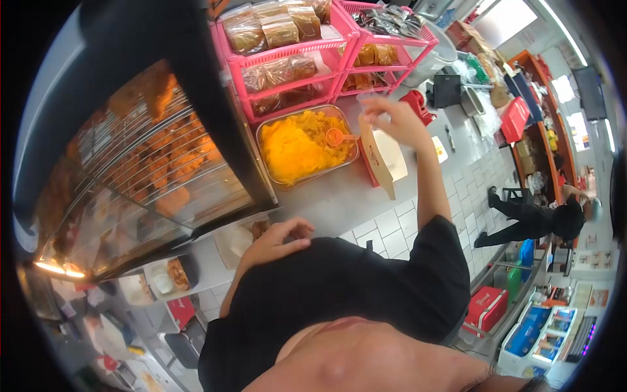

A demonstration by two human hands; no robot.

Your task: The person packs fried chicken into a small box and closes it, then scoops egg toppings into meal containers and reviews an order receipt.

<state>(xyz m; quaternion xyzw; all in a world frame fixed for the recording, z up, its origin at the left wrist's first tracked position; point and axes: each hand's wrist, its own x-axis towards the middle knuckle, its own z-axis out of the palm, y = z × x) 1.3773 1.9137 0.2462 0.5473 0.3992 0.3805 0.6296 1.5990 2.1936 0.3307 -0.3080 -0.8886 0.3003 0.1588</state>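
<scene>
My left hand [282, 240] is held in front of my black shirt, fingers slightly bent and apart, with nothing in it. Out to the right, my right hand [392, 119] reaches over the upper end of an open red and white carton [385, 157]. Its fingers are bent and apart, close to the carton's raised flap; whether they touch the flap is unclear. Beside the carton, a metal tray [274, 176] holds yellow food [297, 147], with an orange scoop [336, 136] lying in it.
Pink racks [339, 40] of bagged goods stand behind the tray. A lit glass food warmer [251, 189] fills the left side. A red object [418, 108] and a marker-like item [450, 138] lie on the counter. Another person [548, 219] in black is at the right.
</scene>
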